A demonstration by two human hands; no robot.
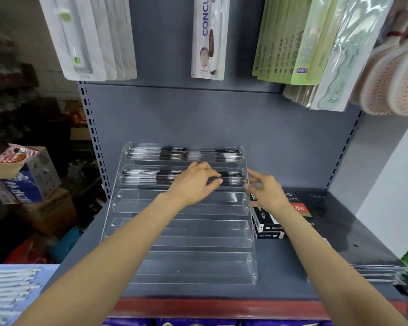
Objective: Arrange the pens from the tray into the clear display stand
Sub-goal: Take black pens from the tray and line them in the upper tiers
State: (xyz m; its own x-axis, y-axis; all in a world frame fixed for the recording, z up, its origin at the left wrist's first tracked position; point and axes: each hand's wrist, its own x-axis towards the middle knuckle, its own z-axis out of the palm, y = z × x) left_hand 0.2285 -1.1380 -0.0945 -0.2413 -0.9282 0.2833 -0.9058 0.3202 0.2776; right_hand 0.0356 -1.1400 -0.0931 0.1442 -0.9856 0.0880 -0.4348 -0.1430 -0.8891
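Clear acrylic display stand [179, 231] sits on a grey shelf [316, 255], pens [146, 178] filling its top two tiers. The left hand [193, 182] pinches pens in the second tier; the right hand [264, 189], fingers loosely apart, touches the stand's edge.

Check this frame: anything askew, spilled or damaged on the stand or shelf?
Nothing stands out. Pens lie level in the stand's top two tiers; the lower tiers hold none. Both hands, left and right, are at the second tier.
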